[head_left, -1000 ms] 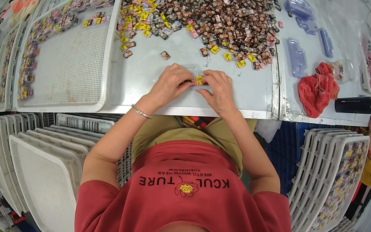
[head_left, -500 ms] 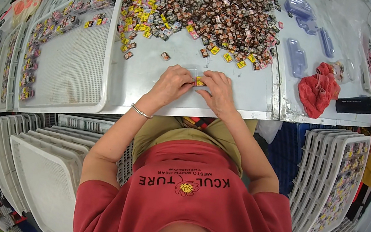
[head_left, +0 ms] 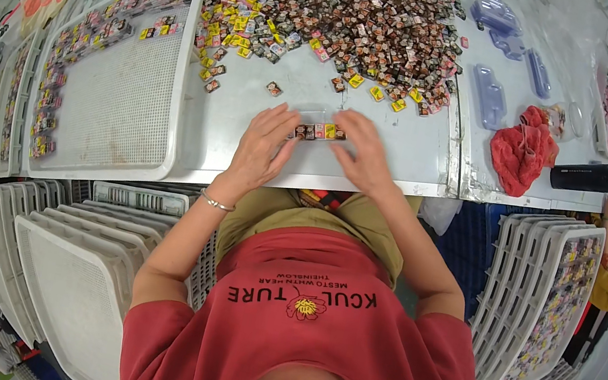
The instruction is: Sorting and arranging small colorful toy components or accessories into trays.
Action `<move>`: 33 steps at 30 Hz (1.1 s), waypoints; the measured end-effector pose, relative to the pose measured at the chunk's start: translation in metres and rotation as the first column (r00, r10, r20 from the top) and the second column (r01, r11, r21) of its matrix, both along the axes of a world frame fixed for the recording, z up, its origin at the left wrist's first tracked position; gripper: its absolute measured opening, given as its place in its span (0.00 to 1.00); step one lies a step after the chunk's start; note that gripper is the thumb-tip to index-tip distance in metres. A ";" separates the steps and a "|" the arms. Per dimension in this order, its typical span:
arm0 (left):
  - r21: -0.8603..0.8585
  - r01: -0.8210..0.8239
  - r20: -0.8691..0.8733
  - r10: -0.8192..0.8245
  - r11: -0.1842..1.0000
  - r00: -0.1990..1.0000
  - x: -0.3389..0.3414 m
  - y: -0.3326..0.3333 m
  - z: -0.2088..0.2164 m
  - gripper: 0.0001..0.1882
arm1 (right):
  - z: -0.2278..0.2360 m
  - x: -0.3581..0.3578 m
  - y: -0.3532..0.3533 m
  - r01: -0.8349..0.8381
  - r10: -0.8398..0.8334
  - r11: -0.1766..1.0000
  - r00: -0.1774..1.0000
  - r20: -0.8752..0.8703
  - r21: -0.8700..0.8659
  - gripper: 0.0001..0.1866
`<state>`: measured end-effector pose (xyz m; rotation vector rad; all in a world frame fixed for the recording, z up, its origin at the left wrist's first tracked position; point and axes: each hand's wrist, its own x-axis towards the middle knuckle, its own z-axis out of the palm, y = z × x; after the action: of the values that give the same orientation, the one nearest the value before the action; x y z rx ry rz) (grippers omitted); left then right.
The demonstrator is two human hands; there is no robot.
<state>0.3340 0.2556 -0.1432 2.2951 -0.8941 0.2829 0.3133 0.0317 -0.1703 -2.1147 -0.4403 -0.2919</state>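
A short row of small square pieces (head_left: 320, 132), dark, pink and yellow, lies on the table in what looks like a clear plastic case. My left hand (head_left: 265, 142) is at its left end, fingers stretched out and thumb apart. At the opposite end, my right hand (head_left: 363, 156) has its fingers extended, the tips at or over the row's edge; whether they touch it I cannot tell. A single loose piece (head_left: 274, 89) lies beyond my left hand. Farther back spreads a big heap of similar small pieces (head_left: 365, 30), mostly brown, with yellow and pink ones.
Left of my hands is a white mesh tray (head_left: 124, 105) with filled rows along its far and left sides. On the right lie clear plastic cases (head_left: 488, 96), a red cloth (head_left: 522, 151) and a black cylinder (head_left: 583, 176). Stacked trays (head_left: 71, 287) stand below the table edge.
My hands were close together with fingers pinched over the row. They have moved apart to its two ends and the fingers have opened, so more of the row shows.
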 end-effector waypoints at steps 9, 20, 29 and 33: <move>0.314 0.048 -0.132 -0.006 0.948 0.991 -0.035 -0.002 -0.009 0.34 | 0.007 -0.006 0.004 -0.087 0.142 0.918 0.983 0.116 -0.387 0.23; -0.055 -0.270 -0.112 0.263 0.961 0.958 0.033 0.023 -0.003 0.18 | 0.010 0.091 -0.002 -0.042 0.210 0.748 0.961 0.177 -0.662 0.20; 0.053 -0.363 -0.005 0.364 0.930 0.932 0.082 0.007 -0.032 0.16 | -0.002 0.081 -0.013 0.142 0.030 0.840 0.951 0.307 -0.523 0.20; -0.094 -0.518 -0.097 0.510 0.850 0.855 0.115 0.008 -0.022 0.11 | -0.002 0.074 -0.033 0.239 -0.155 0.927 0.946 0.284 -0.290 0.15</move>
<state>0.4493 0.2635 -0.1657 2.3805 -0.1984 0.4688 0.3874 -0.0012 -0.1719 -2.4593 -0.4469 -0.6563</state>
